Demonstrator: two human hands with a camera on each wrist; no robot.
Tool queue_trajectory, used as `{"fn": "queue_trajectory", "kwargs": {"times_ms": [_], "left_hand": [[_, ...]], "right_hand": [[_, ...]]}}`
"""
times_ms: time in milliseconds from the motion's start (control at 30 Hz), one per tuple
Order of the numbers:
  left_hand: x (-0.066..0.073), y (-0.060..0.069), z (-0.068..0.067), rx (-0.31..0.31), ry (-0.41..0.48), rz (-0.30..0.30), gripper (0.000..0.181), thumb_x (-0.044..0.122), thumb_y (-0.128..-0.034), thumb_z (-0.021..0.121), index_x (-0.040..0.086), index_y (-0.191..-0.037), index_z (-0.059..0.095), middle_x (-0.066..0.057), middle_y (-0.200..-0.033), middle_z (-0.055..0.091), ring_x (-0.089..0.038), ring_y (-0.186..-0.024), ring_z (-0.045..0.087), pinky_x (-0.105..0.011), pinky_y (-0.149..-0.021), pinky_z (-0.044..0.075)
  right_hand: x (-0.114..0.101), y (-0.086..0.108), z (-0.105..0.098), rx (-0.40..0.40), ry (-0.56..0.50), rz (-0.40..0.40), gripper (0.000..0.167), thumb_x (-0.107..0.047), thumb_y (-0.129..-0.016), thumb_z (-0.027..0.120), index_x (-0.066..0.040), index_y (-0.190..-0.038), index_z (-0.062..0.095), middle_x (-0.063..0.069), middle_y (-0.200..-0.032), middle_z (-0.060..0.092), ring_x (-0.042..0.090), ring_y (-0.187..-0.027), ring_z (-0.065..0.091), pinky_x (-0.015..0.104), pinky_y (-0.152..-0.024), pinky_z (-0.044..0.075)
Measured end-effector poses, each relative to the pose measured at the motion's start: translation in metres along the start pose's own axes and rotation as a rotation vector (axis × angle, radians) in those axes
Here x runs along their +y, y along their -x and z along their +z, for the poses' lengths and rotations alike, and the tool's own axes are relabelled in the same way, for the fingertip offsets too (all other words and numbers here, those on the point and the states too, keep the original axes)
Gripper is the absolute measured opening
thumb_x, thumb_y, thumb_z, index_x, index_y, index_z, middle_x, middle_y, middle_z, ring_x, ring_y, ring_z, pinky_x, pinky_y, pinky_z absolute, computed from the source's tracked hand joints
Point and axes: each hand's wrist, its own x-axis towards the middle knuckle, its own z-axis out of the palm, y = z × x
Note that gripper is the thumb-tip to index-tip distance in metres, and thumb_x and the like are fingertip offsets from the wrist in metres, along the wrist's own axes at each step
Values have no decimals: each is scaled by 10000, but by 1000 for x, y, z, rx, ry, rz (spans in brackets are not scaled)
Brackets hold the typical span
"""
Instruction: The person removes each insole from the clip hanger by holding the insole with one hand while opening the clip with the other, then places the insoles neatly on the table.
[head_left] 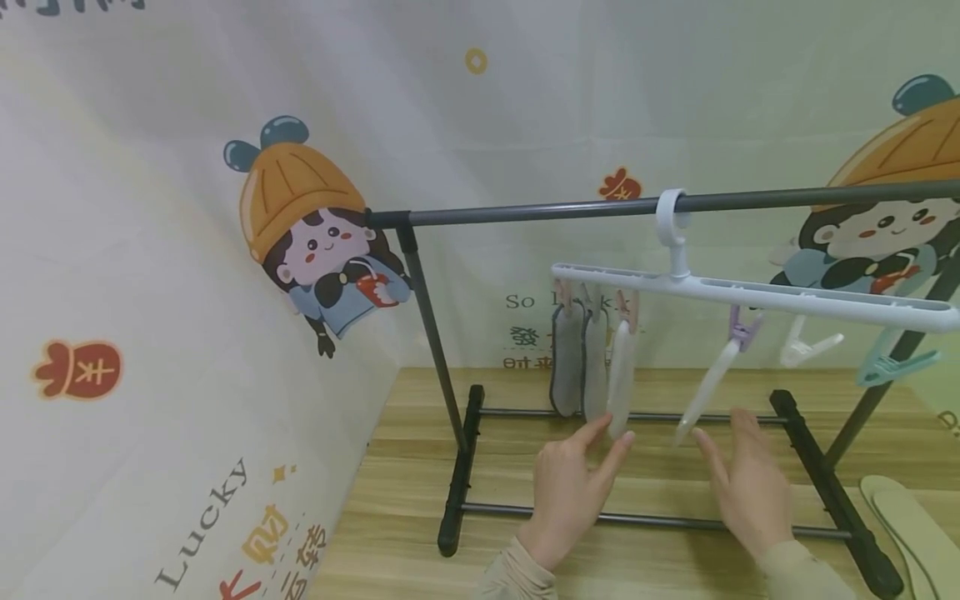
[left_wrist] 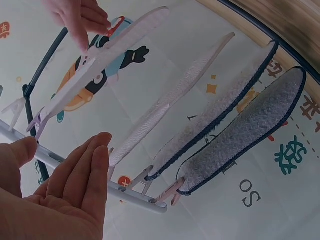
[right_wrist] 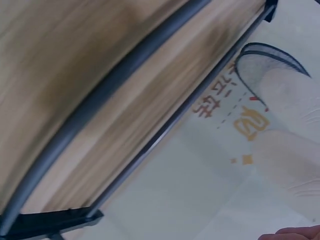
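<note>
A white clip hanger holds several insoles by small clips. Two grey insoles with dark edging hang at its left end, beside a white insole. Farther right, a second white insole hangs slanted from a purple clip. My left hand is by the lower end of the first white insole, its fingers extended; the left wrist view shows nothing held in the left hand. My right hand is beside the slanted insole's lower tip, thumb and fingers apart; whether it touches the insole cannot be told.
The hanger hooks over the top bar of a dark rack standing on a wooden surface. A white clip and a teal clip hang without insoles. Flat pale insoles lie at the lower right. A printed cloth stands behind.
</note>
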Motion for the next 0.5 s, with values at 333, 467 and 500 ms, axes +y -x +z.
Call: {"fn": "queue_trajectory", "kwargs": {"times_ms": [333, 467, 500], "left_hand": [[3, -5, -2, 2, -7, -4, 422, 416, -960, 619, 42, -1123, 727, -101, -841, 768, 104, -438, 292, -78, -478, 352], [4, -6, -2, -7, 6, -2, 429, 416, -968, 608, 38, -1135, 722, -107, -868, 770, 117, -410, 171, -76, -486, 371], [4, -6, -2, -12, 9, -7, 433, 421, -970, 603, 40, -1139, 721, -104, -855, 769, 117, -406, 169, -79, -504, 392]], "right_hand": [[-20, -14, 9, 16, 25, -21, 843, -520, -1014, 457, 163, -1466, 259, 402, -1494, 280, 585, -1345, 307, 705, -1019, 307], [-23, -19, 12, 25, 18, -8, 860, -532, -999, 486, 152, -1471, 261, 424, -1480, 278, 608, -1317, 323, 720, -934, 366], [-24, -19, 13, 32, 16, -6, 859, -528, -995, 496, 149, -1470, 264, 433, -1471, 283, 620, -1296, 339, 717, -902, 390]]}}
